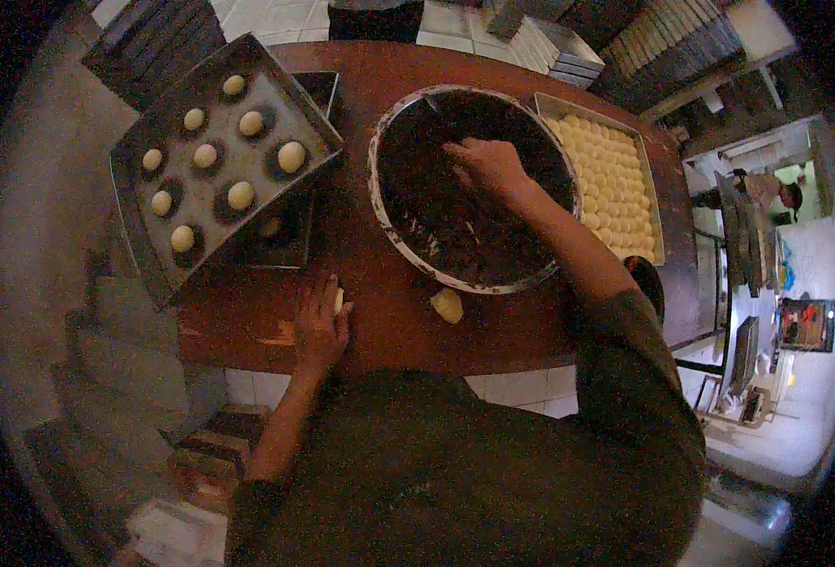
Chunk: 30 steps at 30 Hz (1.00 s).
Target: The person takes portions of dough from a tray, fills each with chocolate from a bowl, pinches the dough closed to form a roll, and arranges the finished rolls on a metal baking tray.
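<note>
My left hand [317,326] rests low on the table, its fingers curved around a small pale dough piece [339,300] that shows between the thumb and the fingers. Over a large round tub [378,189] with a smeared pale rim, my right hand [491,168] is closed, fingertips bunched together; what they grip cannot be made out. Dark brown filling [417,203] fills the tub. A flattened, irregular dough piece [447,305] lies on the table just in front of the tub, between my two hands.
At left, a dark metal tray [276,194] with several spaced dough balls [205,156] sits tilted over other trays. Right of the tub stands a tray [660,222] packed with rows of dough balls. Stacked trays [673,42] line the back. A person [767,189] is far right.
</note>
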{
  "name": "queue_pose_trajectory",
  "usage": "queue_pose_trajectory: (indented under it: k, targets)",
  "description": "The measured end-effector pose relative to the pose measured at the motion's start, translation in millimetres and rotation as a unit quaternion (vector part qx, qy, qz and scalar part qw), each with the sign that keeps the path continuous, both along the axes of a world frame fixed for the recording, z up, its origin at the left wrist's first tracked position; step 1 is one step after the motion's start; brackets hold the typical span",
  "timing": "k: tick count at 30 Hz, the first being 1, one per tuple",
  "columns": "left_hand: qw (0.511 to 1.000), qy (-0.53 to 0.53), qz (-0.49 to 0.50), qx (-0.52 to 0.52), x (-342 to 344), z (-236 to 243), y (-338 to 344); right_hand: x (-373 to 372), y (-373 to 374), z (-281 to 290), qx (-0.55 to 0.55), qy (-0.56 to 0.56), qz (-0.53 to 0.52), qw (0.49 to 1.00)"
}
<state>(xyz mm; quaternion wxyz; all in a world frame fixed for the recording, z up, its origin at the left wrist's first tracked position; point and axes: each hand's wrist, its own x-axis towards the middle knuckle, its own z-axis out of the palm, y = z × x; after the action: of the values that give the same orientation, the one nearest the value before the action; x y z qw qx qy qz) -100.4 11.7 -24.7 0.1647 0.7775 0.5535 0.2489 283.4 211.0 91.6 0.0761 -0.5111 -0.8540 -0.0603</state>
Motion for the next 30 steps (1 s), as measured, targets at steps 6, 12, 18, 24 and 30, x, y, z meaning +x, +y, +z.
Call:
queue_pose_trajectory:
  k: [6, 12, 18, 24, 30]
  targets:
    - [0.991, 0.117, -0.046, 0.054, -4.6, 5.6, 1.0, 55.9, 1.4, -81.3, -0.156, -0.114, 0.014, 0.981]
    - [0.994, 0.020, 0.022, -0.107, 9.9, -7.1, 2.0, 69.5, -86.8, -13.3, -0.275, -0.068, 0.125, 0.951]
    - [0.987, 0.065, 0.001, 0.150, -1.0, 3.0, 1.9, 76.3, -76.9, 51.1, -0.645, 0.154, -0.009, 0.748]
    - [0.939, -0.258, 0.028, -0.227, -10.2, 56.5, -24.1, 29.3, -137.5, 103.3, -0.548, 0.467, -0.082, 0.689]
    - [0.998, 0.042, -0.048, -0.003, -16.7, -25.1, -14.1, -76.9, -185.1, 92.0, -0.395, 0.508, -0.055, 0.764]
